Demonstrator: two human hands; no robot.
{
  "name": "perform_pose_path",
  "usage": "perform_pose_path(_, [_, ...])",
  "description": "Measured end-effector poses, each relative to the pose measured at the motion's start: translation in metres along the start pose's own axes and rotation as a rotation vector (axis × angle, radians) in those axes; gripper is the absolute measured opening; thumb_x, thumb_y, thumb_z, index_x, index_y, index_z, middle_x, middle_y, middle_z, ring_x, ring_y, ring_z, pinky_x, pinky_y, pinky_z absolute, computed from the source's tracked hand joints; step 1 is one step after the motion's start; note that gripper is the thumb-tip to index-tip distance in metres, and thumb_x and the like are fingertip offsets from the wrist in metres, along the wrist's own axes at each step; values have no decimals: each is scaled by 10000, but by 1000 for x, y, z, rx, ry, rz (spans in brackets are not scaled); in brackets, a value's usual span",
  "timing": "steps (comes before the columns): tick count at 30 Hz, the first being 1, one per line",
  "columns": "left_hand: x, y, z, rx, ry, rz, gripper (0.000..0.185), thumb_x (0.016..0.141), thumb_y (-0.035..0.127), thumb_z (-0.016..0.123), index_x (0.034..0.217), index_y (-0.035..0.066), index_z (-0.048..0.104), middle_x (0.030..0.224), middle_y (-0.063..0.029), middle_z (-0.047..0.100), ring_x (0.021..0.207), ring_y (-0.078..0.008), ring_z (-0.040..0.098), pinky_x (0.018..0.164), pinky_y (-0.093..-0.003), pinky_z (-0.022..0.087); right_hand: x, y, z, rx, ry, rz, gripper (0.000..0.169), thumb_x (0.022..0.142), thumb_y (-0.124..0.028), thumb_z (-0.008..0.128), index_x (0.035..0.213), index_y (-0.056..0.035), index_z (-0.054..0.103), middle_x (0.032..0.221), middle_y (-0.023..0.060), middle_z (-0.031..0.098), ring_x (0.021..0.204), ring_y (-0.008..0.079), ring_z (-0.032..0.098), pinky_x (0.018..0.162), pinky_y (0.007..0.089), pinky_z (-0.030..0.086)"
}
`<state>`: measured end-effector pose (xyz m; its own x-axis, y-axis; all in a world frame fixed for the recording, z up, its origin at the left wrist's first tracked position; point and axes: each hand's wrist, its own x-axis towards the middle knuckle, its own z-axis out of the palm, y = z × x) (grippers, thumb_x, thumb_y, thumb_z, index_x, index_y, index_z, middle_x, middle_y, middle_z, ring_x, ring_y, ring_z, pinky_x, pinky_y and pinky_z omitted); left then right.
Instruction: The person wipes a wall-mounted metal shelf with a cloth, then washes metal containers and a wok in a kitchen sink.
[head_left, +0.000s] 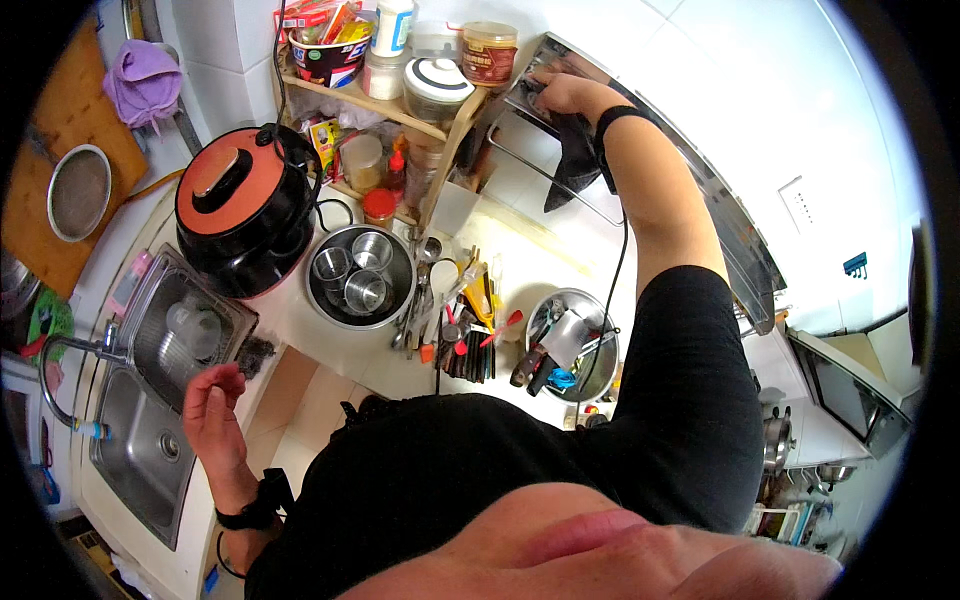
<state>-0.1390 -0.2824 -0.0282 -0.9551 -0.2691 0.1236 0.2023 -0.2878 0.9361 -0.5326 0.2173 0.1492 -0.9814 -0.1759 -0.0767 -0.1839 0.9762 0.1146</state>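
My right hand (559, 91) is stretched out to the metal wall rack (540, 56), its fingers at the rack's end beside a dark cloth (574, 176) that hangs down over a rail. Whether the fingers hold anything there is hidden. Near the sink, my left hand (215, 416) hovers with bent fingers and nothing seen in it. Below, on the counter, a steel bowl (324, 309) holds several clear glasses (366, 291). A pile of utensils (469, 330) lies beside it. Another steel bowl (541, 306) holds a cleaver (566, 336) and other tools.
A black and orange electric cooker (247, 217) stands by the double sink (142, 450), whose upper basin contains clear containers (196, 330). A wooden shelf (375, 101) with jars and packets rises behind the bowls. A black cable (616, 270) hangs before the right arm.
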Motion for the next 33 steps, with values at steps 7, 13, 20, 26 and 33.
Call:
perform_pose_path(7, [-4,1,10,4,11,-28,228,936,134,508,1115,5,566,1099,-152,625,934,-203,599,855,-338,462,-26,-29,-10,164,-153,-48,632,730,-220,575,1346,-117,477,1245,221,558,1154,336,536,958,385,419])
perform_pose_path(13, [9,-1,27,-37,-127,-36,251,927,137,512,1125,-9,564,1089,-152,627,940,-208,602,873,-347,464,-59,-63,-6,-36,-36,-116,641,721,-156,556,1345,-50,459,1133,264,596,1058,349,584,917,369,443])
perform_pose_path(20, [15,-4,48,-1,-243,-104,248,914,90,480,1120,-19,564,1101,-131,623,939,-198,602,874,-331,467,-144,-86,-12,-114,93,-229,560,772,-141,552,1317,-265,510,971,180,654,899,342,625,802,433,493])
perform_pose_path(26, [48,20,142,183,-631,-178,331,891,22,488,1222,5,485,1175,-107,574,1028,-185,576,910,-309,450,-226,-89,-88,-1,435,-192,444,773,-71,520,1210,-138,565,905,178,646,808,336,620,751,397,496])
perform_pose_path(33, [61,9,283,116,-997,5,991,756,203,747,1472,69,75,1459,-254,243,1311,-388,336,1008,-440,392,-299,-108,-125,936,892,-442,469,780,-6,451,1240,4,537,915,62,621,795,120,554,714,276,470])
